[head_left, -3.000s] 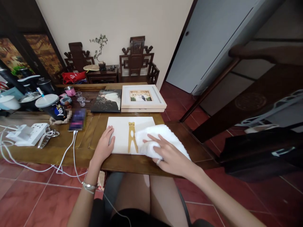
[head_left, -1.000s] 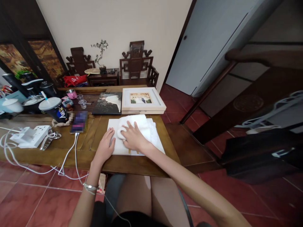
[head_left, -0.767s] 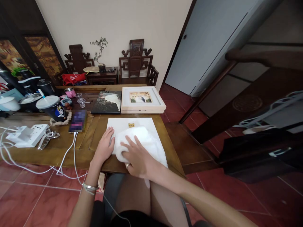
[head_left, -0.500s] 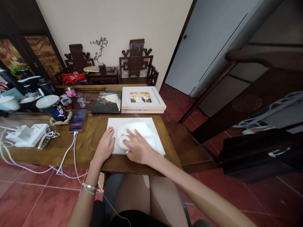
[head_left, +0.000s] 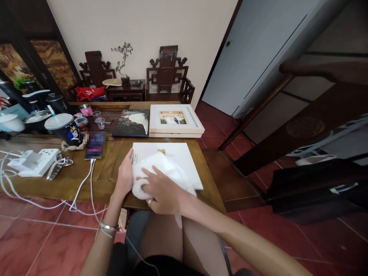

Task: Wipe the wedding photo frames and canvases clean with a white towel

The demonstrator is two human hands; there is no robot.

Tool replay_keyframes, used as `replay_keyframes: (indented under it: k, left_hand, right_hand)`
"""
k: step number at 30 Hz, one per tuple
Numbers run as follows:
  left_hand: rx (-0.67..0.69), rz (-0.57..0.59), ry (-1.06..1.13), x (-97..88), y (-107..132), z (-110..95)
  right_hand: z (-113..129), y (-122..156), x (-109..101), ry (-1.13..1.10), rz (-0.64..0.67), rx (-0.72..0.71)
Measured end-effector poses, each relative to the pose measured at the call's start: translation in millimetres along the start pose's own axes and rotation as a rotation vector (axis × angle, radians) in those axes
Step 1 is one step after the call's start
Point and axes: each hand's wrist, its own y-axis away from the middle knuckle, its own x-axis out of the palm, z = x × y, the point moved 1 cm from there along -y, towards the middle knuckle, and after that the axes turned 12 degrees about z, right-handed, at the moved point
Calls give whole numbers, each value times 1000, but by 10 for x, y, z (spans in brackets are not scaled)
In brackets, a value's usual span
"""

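Note:
A white board (head_left: 181, 161) lies flat on the wooden table (head_left: 94, 180) in front of me, with a small yellow mark near its far edge. My right hand (head_left: 161, 191) presses a bunched white cloth (head_left: 155, 168) onto the board's near left corner, fingers spread over it. My left hand (head_left: 125, 176) rests against the board's left edge, fingers curved along the side.
Behind the board lie a white framed photo (head_left: 175, 119) and a dark print (head_left: 130, 122). To the left are a phone (head_left: 94, 145) with a cable, a power strip (head_left: 31, 163), a lidded cup (head_left: 61, 128) and small cups. Carved chairs stand by the wall.
My right hand has wiped the cloth from the board's right side to its middle, then back and forth to the near left corner. My left hand stayed at the left edge.

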Motion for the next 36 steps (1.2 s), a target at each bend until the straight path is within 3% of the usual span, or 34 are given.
replay_keyframes:
  k: [3,6,9,12,16,20,24,30,33,36]
  left_hand:
    - [13,92,-204,52,6,10]
    - [72,150,-327,82,4,41]
    - [111,154,-378,87,1,81]
    - [121,151,-402,79,-1,93]
    - [109,163,-420,60,-9,66]
    - [109,172,-425,51,-13,61]
    - [98,162,-417,59,-6,91]
    - [103,143,-400,72,-3,112]
    - [105,144,-402,74,-4,118]
    - [105,143,-406,71,-4,117]
  right_hand:
    - [-72,182,-41,-52,42,72]
    - [-307,162,-120,-46,26,241]
    - [-573,-61,-207,-21,-5,363]
    - [-726,-396,-286,-23,-45,398]
    - [-739,-809,-360,-43,-74,371]
    - [-776,-960,-401,-86,-94,388]
    - [-1001,-752,-420,-135,-105,466]
    - [-1405,-59,-367,-166,-142,578]
    - [-1400,272,-270,-157,-162,623]
    - [-1174,558,-141,-141,-147,591]
